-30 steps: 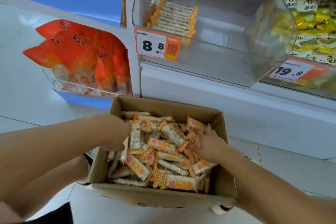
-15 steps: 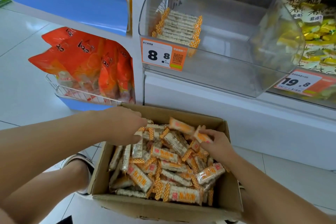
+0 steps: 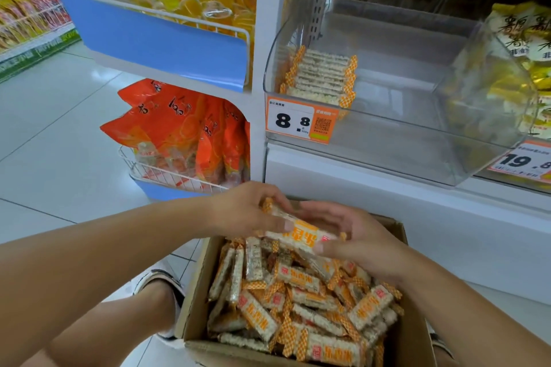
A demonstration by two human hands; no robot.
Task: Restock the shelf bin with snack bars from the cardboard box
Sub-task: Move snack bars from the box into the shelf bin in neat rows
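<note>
— Where were the snack bars (image 3: pixel 301 234)?
— Above the far edge of the cardboard box (image 3: pixel 193 283); the left hand (image 3: pixel 244 208) and right hand (image 3: pixel 351 235) each curled around a few, below the shelf bin (image 3: pixel 387 140).

Cardboard box (image 3: pixel 193 292) below shelf bin (image 3: pixel 387 140); snack bars (image 3: pixel 298 301) inside both.

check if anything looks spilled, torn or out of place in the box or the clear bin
Nothing stands out. The snack bars lie jumbled but inside the cardboard box, and the bin's row is neatly stacked. Both hands hold bars above the box.
</note>
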